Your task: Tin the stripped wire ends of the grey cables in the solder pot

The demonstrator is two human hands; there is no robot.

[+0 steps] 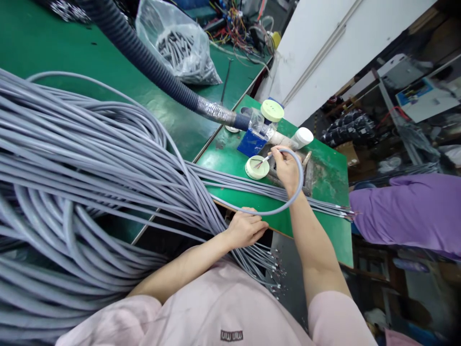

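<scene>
My right hand (286, 168) is closed on a grey cable (298, 185) near its stripped end. The thin coloured wires at that end point down into a small round tub (257, 167) with a pale inside. From there the cable bends in a wide loop around my right wrist and runs left past my left hand. My left hand (248, 228) is at the front edge of the green table, fingers curled together beside the cable. What they hold, if anything, is hidden.
A large bundle of grey cables (90, 144) covers the left side. A ribbed dark hose (154, 72) reaches over the table (324, 178) to a blue box (252, 142). A yellow-lidded jar (272, 110) and a white container (303, 137) stand behind. A person in purple (406, 211) is at right.
</scene>
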